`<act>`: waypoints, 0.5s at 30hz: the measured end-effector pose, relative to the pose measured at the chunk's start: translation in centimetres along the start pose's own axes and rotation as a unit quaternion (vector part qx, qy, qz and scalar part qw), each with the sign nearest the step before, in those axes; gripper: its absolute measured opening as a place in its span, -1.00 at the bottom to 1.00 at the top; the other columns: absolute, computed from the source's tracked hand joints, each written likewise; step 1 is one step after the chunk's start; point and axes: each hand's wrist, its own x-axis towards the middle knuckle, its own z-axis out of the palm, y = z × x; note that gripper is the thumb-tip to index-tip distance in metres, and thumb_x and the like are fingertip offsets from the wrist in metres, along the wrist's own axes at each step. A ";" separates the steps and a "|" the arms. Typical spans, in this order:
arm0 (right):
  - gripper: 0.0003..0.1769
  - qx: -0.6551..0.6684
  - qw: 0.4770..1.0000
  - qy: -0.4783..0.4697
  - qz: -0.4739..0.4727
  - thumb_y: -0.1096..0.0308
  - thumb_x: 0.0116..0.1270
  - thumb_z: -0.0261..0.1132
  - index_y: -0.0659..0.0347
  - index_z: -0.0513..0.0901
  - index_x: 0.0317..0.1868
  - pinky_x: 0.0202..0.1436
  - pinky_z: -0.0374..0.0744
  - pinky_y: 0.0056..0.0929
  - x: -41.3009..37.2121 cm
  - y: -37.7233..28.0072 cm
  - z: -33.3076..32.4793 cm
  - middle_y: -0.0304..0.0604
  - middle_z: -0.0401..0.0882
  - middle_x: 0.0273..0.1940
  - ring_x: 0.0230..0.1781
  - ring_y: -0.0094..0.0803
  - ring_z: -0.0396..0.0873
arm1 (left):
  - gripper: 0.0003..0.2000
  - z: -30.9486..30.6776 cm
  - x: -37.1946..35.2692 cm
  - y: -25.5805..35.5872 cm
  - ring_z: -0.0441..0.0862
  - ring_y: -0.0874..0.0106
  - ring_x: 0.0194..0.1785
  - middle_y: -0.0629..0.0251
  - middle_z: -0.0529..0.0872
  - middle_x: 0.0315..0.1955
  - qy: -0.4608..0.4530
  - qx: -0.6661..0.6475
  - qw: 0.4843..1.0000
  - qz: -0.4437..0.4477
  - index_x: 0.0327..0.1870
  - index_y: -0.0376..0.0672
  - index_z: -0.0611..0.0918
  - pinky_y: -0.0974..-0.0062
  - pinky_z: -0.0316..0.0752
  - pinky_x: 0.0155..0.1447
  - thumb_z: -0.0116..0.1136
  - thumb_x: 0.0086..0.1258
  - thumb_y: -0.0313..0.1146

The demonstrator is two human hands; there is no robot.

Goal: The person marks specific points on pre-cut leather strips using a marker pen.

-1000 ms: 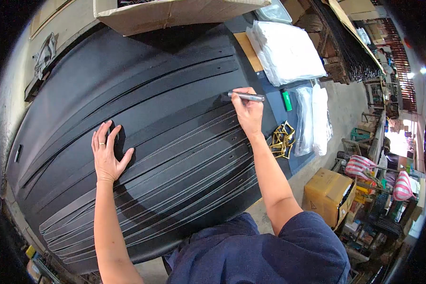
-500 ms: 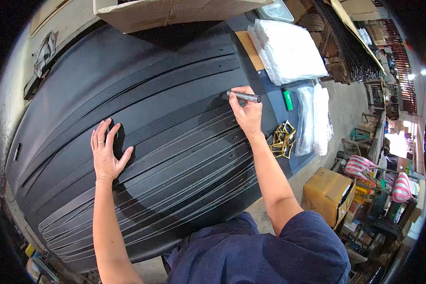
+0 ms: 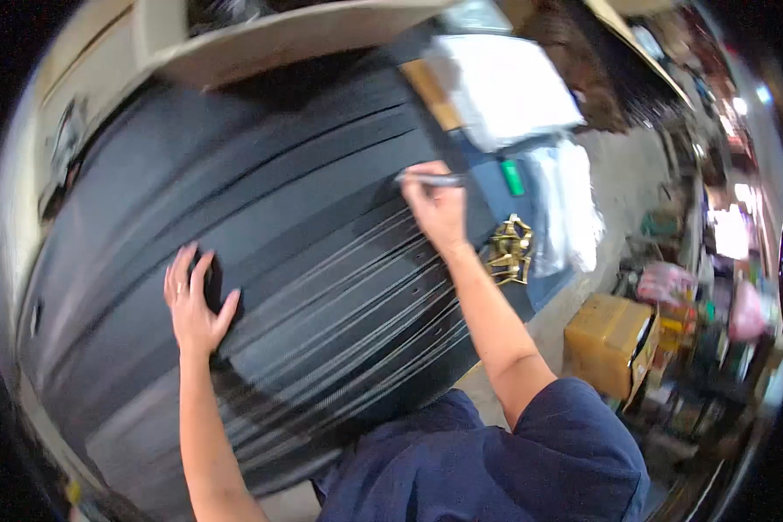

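My right hand (image 3: 438, 213) grips a dark grey marker pen (image 3: 444, 180) in a pinch. The pen lies at a low slant, its tip end at or just above a long black strap near the strap's right end; contact cannot be made out. Spread flat with fingers apart, my left hand (image 3: 197, 309) rests on the black straps further left. Between my hands and my body lie several black straps (image 3: 348, 291) with pale stitching along their edges, side by side. More long black strips (image 3: 322, 157) stretch beyond my hands.
On the right are a white plastic-wrapped bundle (image 3: 509, 91), a green object (image 3: 512, 177), clear plastic packets (image 3: 565, 204) and a heap of gold-coloured metal buckles (image 3: 511, 250). A cardboard box (image 3: 612, 345) stands on the floor. A cardboard edge (image 3: 296, 39) borders the far side.
The whole view has shifted and tilted slightly and is now blurred by motion. My right hand still holds the marker near the same strap end, with the pen turned flatter. My left hand stays down.
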 end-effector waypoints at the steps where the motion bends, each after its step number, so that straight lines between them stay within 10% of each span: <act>1: -0.88 -0.006 1.000 0.012 0.004 0.37 0.32 0.39 0.24 0.67 -0.26 -0.30 0.60 -0.49 0.0 -0.1 0.1 -0.26 0.69 -0.42 -0.42 -0.61 0.59 | -0.36 -0.2 0.3 0.4 0.26 0.10 0.52 0.13 0.41 0.42 0.002 -0.002 1.000 0.005 0.32 -0.07 0.52 0.02 0.06 0.58 0.38 0.16 -0.13; 15: -0.83 0.124 0.990 0.065 -0.031 0.39 0.44 0.30 0.25 0.48 -0.24 -0.41 0.42 -0.49 0.3 -1.1 -0.1 -0.32 0.49 -0.50 -0.49 -0.60 0.44 | -0.37 -0.7 0.4 1.0 0.41 -0.13 0.34 -0.21 0.49 0.28 0.013 0.018 0.993 0.114 0.26 -0.33 0.55 -0.05 0.28 0.41 0.33 0.36 0.01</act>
